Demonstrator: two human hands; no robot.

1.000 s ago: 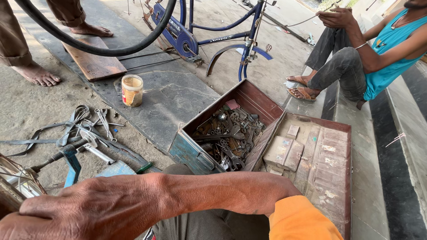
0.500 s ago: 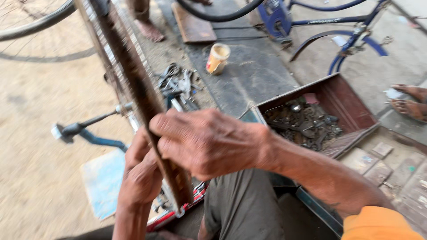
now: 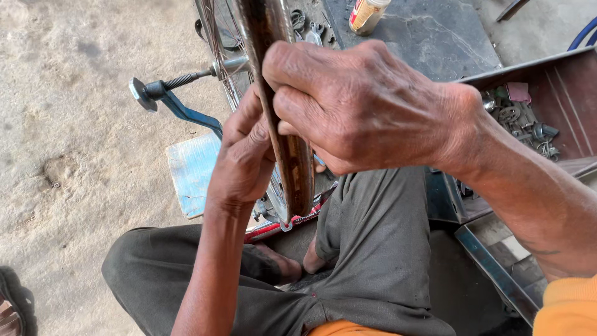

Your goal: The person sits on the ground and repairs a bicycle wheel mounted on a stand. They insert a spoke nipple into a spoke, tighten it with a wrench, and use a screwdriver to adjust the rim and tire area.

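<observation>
Fingers of both my left hand (image 3: 249, 155) and right hand (image 3: 360, 106) now clamp the rim (image 3: 292, 168), closer than before, steadying it upright.

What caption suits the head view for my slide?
Both hands, left hand and right hand, grip a bicycle wheel rim beside an open toolbox.

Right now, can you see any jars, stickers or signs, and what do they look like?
Jar: top edge, on the dark slab; a cylinder, cream with a red and yellow label.
Sticker: on the red bar under the wheel rim; a thin strip, red with pale marks.
No signs or screens.
</observation>
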